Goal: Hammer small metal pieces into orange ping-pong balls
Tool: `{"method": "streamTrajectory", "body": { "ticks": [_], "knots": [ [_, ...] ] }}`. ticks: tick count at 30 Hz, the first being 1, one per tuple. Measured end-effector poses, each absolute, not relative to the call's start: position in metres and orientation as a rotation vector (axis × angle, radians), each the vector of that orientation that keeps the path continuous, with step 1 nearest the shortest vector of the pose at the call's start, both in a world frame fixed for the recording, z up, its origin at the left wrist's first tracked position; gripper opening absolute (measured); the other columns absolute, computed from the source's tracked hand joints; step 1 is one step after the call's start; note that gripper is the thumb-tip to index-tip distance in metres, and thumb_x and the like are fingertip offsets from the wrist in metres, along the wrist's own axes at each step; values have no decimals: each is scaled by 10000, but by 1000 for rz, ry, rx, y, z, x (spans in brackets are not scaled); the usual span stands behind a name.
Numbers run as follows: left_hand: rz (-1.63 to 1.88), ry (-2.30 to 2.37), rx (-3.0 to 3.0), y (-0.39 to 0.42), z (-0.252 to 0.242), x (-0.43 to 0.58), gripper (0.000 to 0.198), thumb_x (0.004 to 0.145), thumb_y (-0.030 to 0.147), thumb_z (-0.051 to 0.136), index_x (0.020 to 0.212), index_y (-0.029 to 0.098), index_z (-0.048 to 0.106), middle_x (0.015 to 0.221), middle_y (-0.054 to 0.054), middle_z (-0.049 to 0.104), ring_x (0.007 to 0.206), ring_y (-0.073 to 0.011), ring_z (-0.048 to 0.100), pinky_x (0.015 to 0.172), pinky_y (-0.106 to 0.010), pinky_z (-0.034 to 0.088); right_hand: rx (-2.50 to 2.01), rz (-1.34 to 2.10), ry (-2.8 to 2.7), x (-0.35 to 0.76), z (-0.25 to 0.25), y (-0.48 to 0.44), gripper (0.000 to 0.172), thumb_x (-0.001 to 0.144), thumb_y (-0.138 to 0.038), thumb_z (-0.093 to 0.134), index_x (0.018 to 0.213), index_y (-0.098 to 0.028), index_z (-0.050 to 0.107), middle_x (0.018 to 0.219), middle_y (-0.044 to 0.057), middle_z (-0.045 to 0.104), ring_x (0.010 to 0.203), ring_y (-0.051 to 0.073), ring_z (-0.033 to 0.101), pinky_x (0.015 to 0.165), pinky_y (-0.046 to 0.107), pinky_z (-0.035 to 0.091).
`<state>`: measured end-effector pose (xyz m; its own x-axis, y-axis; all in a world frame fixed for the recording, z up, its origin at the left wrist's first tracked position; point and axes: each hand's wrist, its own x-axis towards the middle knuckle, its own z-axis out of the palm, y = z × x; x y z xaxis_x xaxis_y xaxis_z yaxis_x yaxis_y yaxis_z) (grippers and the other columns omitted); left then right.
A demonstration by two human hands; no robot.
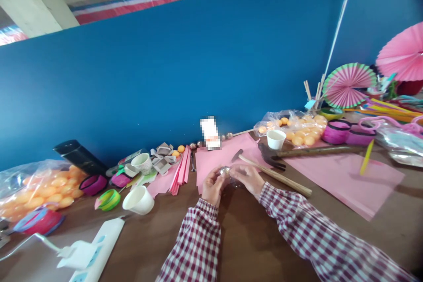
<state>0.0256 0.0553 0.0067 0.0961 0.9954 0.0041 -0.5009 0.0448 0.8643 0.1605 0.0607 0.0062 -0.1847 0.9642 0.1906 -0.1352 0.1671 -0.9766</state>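
Low over the table's middle, my left hand (213, 184) is closed, pinching a small shiny silver ball (225, 170) between thumb and fingers. My right hand (248, 178) meets it from the other side, its fingertips closed at the ball's edge. A bit of clear plastic (235, 182) shows beneath the right fingers; what it belongs to is unclear. Behind both hands lies a pink paper sheet (211, 161). Just right of them is a small hammer (274, 173) with a wooden handle. Several more silver balls (230, 135) sit near the blue partition.
Left are a power strip (106, 240), a white cup (139, 199), folded pink paper (181, 169) and a bag of orange balls (49, 191). Right are a larger hammer (317, 152), a white paper cup (276, 139), another bag of orange balls (302, 134) and a yellow pencil-like stick (366, 157).
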Motion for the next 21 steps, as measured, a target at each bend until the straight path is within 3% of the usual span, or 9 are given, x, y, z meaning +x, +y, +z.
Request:
{"method": "streamTrajectory", "body": {
  "ticks": [21],
  "knots": [
    [1340,781,889,56,6,25,393,618,236,671,987,138,575,933,-89,638,818,-187,599,767,-354,470,-964,1221,-1391,161,12,59,340,662,-483,559,738,-157,616,670,26,605,679,153,553,642,298,454]
  ]
}}
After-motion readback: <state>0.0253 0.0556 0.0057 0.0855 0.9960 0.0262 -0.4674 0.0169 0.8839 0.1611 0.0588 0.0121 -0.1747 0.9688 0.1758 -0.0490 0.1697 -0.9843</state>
